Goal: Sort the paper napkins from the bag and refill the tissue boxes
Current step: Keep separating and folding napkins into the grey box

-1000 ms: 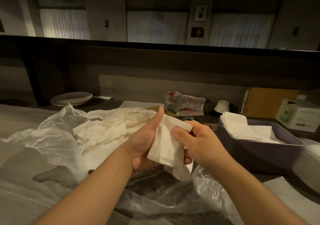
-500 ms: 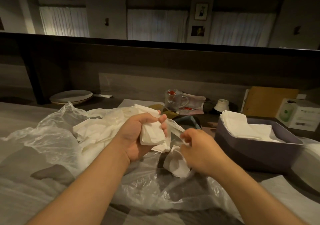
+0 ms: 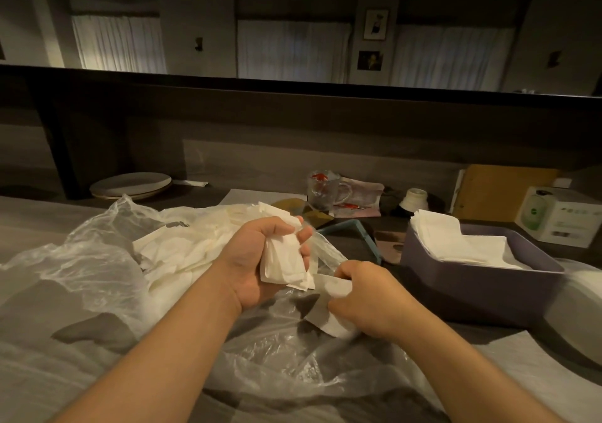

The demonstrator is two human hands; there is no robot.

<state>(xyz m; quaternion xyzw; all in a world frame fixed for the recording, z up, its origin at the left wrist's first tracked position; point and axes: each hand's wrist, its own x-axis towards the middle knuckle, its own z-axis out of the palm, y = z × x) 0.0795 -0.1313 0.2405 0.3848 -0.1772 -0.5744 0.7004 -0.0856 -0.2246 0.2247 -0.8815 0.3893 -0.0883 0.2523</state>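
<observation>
My left hand [image 3: 260, 259] grips a small folded stack of white napkins [image 3: 284, 264] in mid-table. Just right and lower, my right hand [image 3: 368, 302] pinches another white napkin [image 3: 329, 308], pulled apart from the stack. Both hover over a clear plastic bag [image 3: 81, 259] spread on the counter, with a heap of loose napkins [image 3: 182, 246] lying in it to the left. A purple tissue box [image 3: 482, 289] at the right holds a neat pile of napkins [image 3: 456, 243].
Stacked plates [image 3: 130, 185] sit at the back left. A glass mug [image 3: 322, 191], a small white cup [image 3: 415, 198], a brown folder [image 3: 501, 191] and a white carton [image 3: 560, 215] line the back. A teal object [image 3: 351, 230] lies behind my hands.
My hands held one bundle of napkins together. They have split it: the left hand keeps the stack, the right hand has drawn one napkin down and to the right.
</observation>
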